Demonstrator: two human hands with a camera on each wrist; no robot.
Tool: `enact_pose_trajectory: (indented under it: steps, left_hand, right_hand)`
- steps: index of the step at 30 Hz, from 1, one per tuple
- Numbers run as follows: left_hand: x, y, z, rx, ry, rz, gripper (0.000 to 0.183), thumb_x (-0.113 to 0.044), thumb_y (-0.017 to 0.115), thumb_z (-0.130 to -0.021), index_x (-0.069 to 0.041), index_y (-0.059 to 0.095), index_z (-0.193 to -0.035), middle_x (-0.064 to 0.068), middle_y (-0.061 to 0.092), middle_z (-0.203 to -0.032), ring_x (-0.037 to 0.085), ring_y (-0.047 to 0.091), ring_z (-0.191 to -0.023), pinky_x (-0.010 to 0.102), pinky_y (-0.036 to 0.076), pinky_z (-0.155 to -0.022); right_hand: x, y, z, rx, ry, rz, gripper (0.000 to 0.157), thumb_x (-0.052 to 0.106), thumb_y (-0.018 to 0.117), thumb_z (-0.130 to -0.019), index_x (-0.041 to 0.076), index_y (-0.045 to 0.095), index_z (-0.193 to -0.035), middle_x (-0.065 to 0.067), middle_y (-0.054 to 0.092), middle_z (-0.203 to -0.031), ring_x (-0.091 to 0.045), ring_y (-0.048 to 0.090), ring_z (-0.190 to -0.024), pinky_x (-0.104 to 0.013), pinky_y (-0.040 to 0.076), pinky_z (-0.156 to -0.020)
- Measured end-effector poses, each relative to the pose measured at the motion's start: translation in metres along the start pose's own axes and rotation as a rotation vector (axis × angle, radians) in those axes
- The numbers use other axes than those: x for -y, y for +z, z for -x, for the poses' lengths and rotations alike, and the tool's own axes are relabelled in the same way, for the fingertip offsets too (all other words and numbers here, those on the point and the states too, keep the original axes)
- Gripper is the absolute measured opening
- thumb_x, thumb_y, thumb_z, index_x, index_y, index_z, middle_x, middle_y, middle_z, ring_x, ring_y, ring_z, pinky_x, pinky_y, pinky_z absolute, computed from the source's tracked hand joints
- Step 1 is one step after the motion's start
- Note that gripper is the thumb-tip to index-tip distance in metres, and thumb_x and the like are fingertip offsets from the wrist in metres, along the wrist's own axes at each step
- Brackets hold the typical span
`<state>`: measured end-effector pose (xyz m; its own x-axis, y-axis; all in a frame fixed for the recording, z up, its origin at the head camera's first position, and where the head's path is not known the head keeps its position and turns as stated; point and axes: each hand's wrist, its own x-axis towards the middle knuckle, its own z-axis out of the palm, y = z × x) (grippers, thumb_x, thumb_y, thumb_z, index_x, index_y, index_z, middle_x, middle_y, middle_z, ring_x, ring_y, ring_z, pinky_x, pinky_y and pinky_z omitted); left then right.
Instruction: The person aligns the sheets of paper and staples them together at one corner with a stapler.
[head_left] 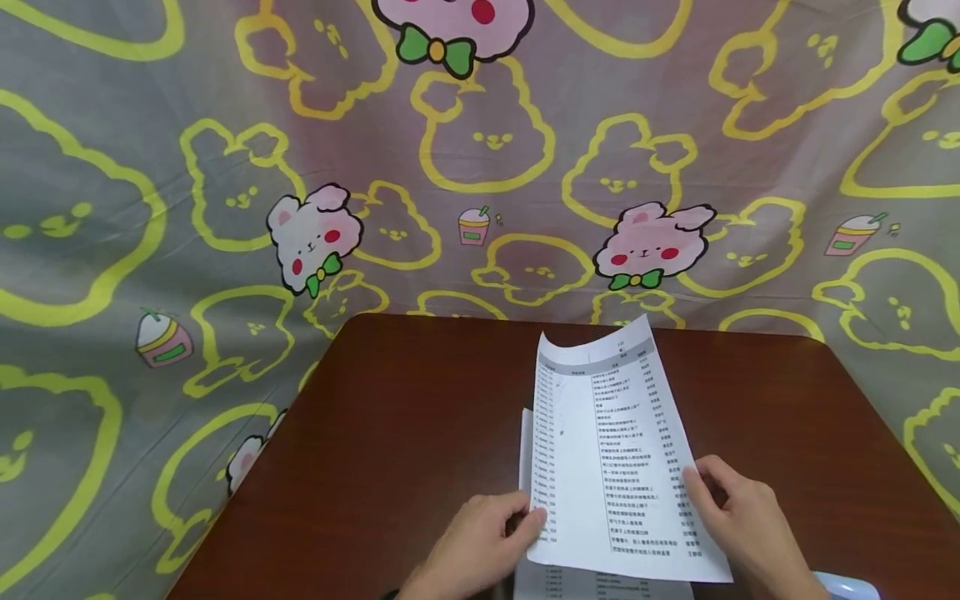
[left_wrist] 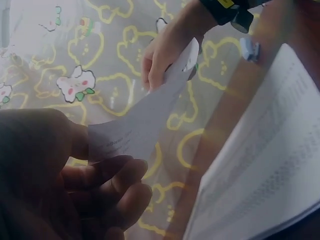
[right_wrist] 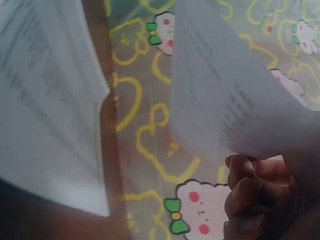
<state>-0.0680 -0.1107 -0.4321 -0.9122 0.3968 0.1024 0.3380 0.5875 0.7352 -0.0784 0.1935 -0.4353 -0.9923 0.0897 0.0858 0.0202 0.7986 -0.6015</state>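
Note:
A printed sheet of paper (head_left: pixel 585 467), with a grey header band and rows of text, is held up above the table, its top edge curving. My left hand (head_left: pixel 487 533) pinches its lower left edge between thumb and fingers; the left wrist view shows the same grip on the sheet (left_wrist: pixel 145 117). On the opposite edge, my right hand (head_left: pixel 746 508) pinches the paper at the lower right. Beneath the held sheet lies a stack of printed papers (head_left: pixel 600 586), mostly hidden in the head view. The right wrist view shows that stack (right_wrist: pixel 50 120) on the left, apart from the raised sheet.
The dark brown table (head_left: pixel 397 433) has rounded far corners. A light blue object (head_left: pixel 846 586), partly cut off, lies by my right forearm; its kind is unclear. Behind and to the left hangs a grey curtain (head_left: pixel 405 150) with cartoon bears and rabbits.

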Motion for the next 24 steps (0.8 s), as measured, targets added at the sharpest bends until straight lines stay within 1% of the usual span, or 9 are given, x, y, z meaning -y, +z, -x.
enact_pose_trajectory:
  steps: [4,7,10,12,15,19,22,24]
  left_hand:
    - [0.008,0.008,0.003,0.044,-0.026,0.014,0.030,-0.035,0.057,-0.096,-0.020,0.056,-0.070,-0.017,0.045,-0.058,-0.004,0.036,-0.051,0.017,0.029,-0.046]
    - [0.015,0.013,0.006,0.048,-0.017,-0.004,0.029,-0.033,0.058,-0.096,-0.019,0.057,-0.070,-0.017,0.047,-0.059,-0.005,0.038,-0.051,0.016,0.032,-0.047]
    - [0.019,0.018,0.009,0.037,0.008,-0.050,0.030,-0.032,0.058,-0.095,-0.018,0.055,-0.068,-0.017,0.044,-0.057,-0.006,0.035,-0.050,0.015,0.030,-0.047]
    - [0.022,0.022,0.010,0.033,0.022,-0.076,0.031,-0.031,0.059,-0.094,-0.018,0.055,-0.067,-0.018,0.042,-0.056,-0.006,0.034,-0.050,0.014,0.029,-0.046]
    - [0.024,0.027,0.012,0.044,0.010,-0.104,0.031,-0.031,0.059,-0.094,-0.018,0.055,-0.066,-0.017,0.039,-0.054,-0.005,0.033,-0.049,0.014,0.028,-0.045]
    - [0.026,0.034,0.016,0.062,0.001,-0.176,0.033,-0.033,0.060,-0.093,-0.019,0.052,-0.064,-0.017,0.033,-0.052,-0.004,0.030,-0.046,0.014,0.026,-0.044]
    - [0.028,0.038,0.018,0.046,0.045,-0.228,0.035,-0.033,0.060,-0.093,-0.019,0.050,-0.063,-0.018,0.030,-0.051,-0.006,0.026,-0.045,0.012,0.024,-0.043]
    - [0.030,0.041,0.020,0.029,0.065,-0.234,0.036,-0.032,0.061,-0.093,-0.019,0.048,-0.062,-0.018,0.029,-0.052,-0.007,0.025,-0.046,0.011,0.022,-0.043]
  right_hand:
    - [-0.006,0.006,0.001,0.044,0.014,0.045,0.017,0.025,0.059,-0.097,0.010,0.065,-0.100,0.000,0.060,-0.073,-0.011,0.051,-0.064,-0.022,0.037,-0.054]
    - [-0.010,0.012,0.002,0.078,0.020,0.068,0.017,0.027,0.057,-0.097,0.011,0.064,-0.099,0.001,0.057,-0.069,-0.011,0.050,-0.062,-0.022,0.036,-0.054]
    - [-0.013,0.018,0.005,0.103,0.031,0.084,0.016,0.027,0.057,-0.097,0.012,0.063,-0.098,0.002,0.053,-0.065,-0.011,0.047,-0.060,-0.022,0.035,-0.054]
    - [-0.016,0.023,0.007,0.108,0.022,0.092,0.015,0.026,0.057,-0.097,0.012,0.063,-0.097,0.003,0.051,-0.063,-0.011,0.046,-0.058,-0.023,0.034,-0.054]
    - [-0.019,0.030,0.010,0.099,0.002,0.105,0.012,0.024,0.058,-0.096,0.014,0.061,-0.092,0.003,0.047,-0.061,-0.010,0.044,-0.057,-0.023,0.033,-0.055]
    - [-0.022,0.038,0.013,0.109,0.002,0.101,0.011,0.022,0.059,-0.096,0.015,0.059,-0.087,0.004,0.046,-0.059,-0.009,0.043,-0.055,-0.023,0.032,-0.054]
    - [-0.022,0.043,0.016,0.116,0.008,0.087,0.013,0.021,0.059,-0.096,0.015,0.059,-0.085,0.005,0.046,-0.060,-0.008,0.042,-0.054,-0.022,0.032,-0.054]
    - [-0.022,0.045,0.018,0.105,0.000,0.078,0.014,0.020,0.060,-0.095,0.015,0.058,-0.083,0.006,0.046,-0.059,-0.007,0.042,-0.053,-0.022,0.032,-0.053]
